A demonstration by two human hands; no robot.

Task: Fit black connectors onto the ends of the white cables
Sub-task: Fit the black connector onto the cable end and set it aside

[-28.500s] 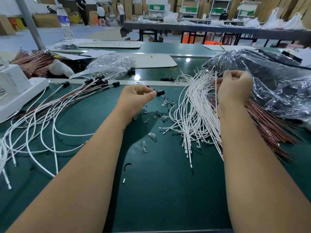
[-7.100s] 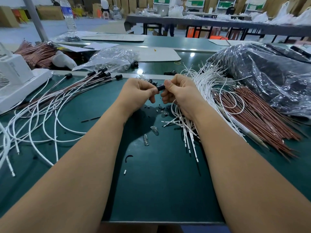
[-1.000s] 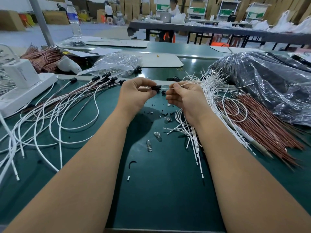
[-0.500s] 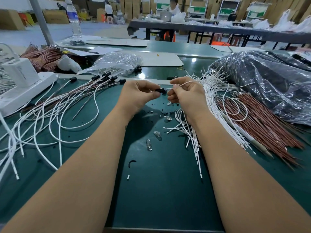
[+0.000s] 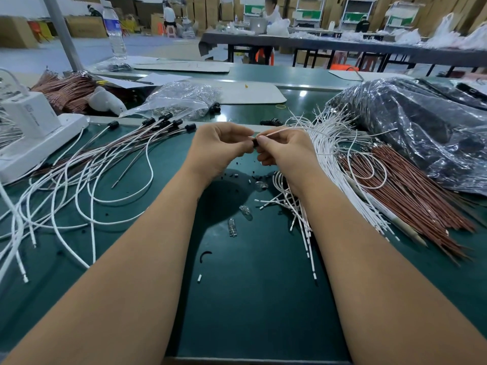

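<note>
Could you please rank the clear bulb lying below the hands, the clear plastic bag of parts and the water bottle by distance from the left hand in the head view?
From the left hand:
1. Clear bulb, on the mat toward the person.
2. Clear plastic bag, behind, slightly left.
3. Water bottle, far back left.

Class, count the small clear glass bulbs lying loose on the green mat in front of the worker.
3: one bulb just below the right wrist, one nearer the viewer, one nearest still. More may hide under the white cables or the hands.
</note>
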